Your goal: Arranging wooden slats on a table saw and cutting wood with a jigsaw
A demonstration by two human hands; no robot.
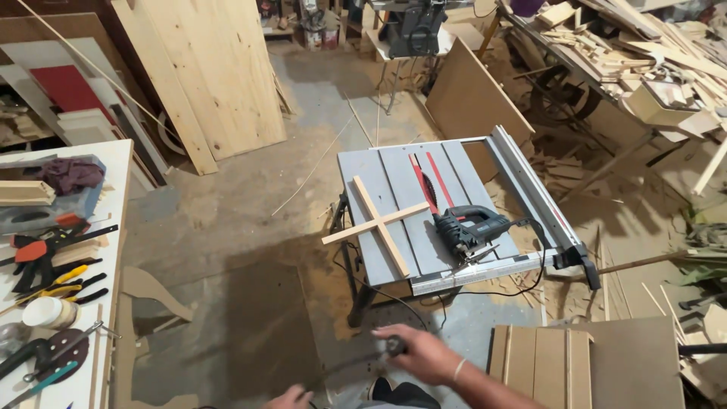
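My right hand [424, 354] is low in the view, closed around the dark round handle [394, 346] of a thin long tool, blurred, whose shaft [344, 366] runs left toward my left hand [290, 398]. Only the top of my left hand shows at the bottom edge, and its grip is hidden. Ahead stands a grey table saw [394, 163] with a red blade insert. On it lie a wooden cross of two slats [379, 221] and a dark corded jigsaw [463, 229].
A white workbench [120, 163] at left carries clamps, pliers and a tub. Pine boards [204, 76] lean against the back wall. A scrap wood pile [651, 53] fills the right. A slatted panel [541, 362] lies at lower right. Sawdust covers the concrete floor.
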